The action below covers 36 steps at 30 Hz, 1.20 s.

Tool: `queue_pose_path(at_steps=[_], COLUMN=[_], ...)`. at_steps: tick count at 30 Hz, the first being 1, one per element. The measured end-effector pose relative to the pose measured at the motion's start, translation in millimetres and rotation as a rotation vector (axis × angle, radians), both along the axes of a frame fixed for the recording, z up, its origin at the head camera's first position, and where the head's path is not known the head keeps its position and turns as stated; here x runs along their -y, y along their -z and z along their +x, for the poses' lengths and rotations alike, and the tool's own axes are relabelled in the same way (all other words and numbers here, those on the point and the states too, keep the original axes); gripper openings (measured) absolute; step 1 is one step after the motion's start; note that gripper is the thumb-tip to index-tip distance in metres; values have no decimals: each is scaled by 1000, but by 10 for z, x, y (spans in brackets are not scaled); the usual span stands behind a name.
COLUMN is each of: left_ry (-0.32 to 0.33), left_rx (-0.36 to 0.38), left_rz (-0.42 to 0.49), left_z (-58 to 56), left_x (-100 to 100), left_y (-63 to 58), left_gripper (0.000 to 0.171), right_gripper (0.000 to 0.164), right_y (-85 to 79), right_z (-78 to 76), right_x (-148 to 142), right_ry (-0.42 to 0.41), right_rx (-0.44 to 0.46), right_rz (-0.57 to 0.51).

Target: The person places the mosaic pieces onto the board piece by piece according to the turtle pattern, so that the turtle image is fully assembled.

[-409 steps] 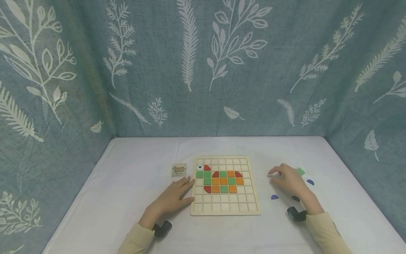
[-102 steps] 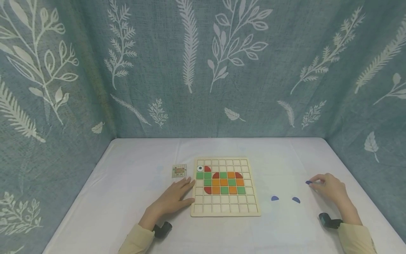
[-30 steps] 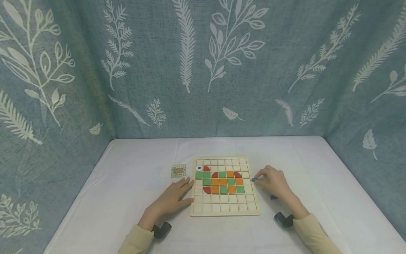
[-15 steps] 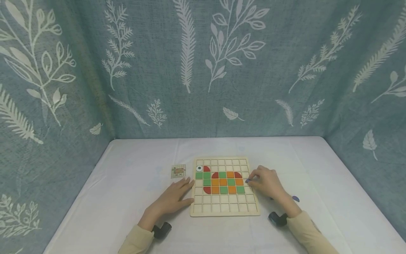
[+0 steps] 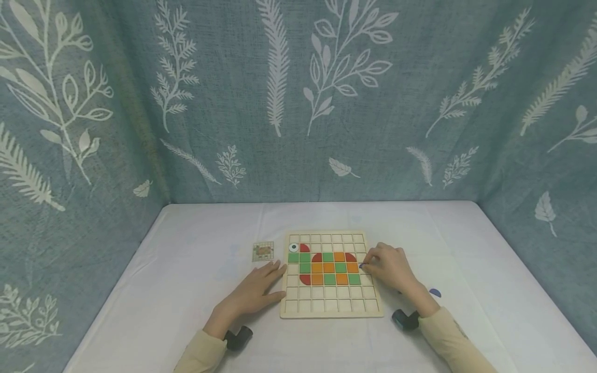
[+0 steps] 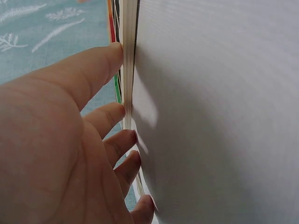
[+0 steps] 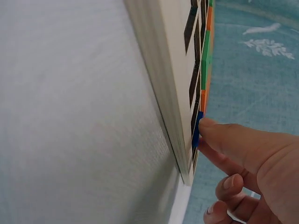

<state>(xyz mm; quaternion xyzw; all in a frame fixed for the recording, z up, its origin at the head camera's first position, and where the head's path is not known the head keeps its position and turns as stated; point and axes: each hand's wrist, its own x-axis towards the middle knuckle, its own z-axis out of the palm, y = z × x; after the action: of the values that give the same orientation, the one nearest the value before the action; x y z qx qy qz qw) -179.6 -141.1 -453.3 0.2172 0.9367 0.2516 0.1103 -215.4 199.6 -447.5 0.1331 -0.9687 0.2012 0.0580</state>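
Observation:
A wooden grid board (image 5: 331, 314) carries green, orange and red tiles and a round eye tile (image 5: 294, 247). My left hand (image 5: 254, 290) lies at the board's left edge with fingers extended; in the left wrist view the thumb and index fingertips touch the board's side. With thumb and index finger, my right hand (image 5: 389, 267) pinches a blue half-circle tile (image 7: 197, 130). That tile is in the rightmost column, beside the orange square (image 5: 352, 267) at the end of the middle row. The fingertips partly cover it in the head view.
Right of the board lies another blue half-circle (image 5: 435, 292); one more is almost hidden behind the right wrist. A small printed card (image 5: 263, 251) with a grid picture sits left of the board. Patterned curtains (image 5: 308, 103) surround the white-covered table (image 5: 196, 233).
A green square from the right now fills the board's lower tile row. My right hand picked up the far-right blue half-circle and carried it left onto the board. My left hand stayed put.

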Motion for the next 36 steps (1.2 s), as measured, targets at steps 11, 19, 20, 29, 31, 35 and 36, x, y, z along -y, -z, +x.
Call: queue_pose_path(at_steps=[11,19,20,29,31,35,36], left_ry=[1,6,5,0,1,-3,-3], left_rx=[2,-1,0,2,1,1,0], left_rz=[1,6,5,-1,3,11,14], left_z=[9,11,9,18,18,16,18], left_x=[-11,-8,-8,-10,-12,-17,-18], left_y=[-12,-8,-4,-7,-11,-15,-17], left_gripper=[63,63,63,63,63,63,63], right_gripper=[11,10,10,12,12,12,12], right_y=[-2,5,4,16,19,12,11], right_z=[5,15,18,17,12,3,1], right_x=[-6,-39,-41,-52,-54,-56,-56], right_ry=[25,35,36,31,28,20,18], right_rx=[24,48,52,61,56,40,38], right_rz=[16,32,30,34,36,38,39])
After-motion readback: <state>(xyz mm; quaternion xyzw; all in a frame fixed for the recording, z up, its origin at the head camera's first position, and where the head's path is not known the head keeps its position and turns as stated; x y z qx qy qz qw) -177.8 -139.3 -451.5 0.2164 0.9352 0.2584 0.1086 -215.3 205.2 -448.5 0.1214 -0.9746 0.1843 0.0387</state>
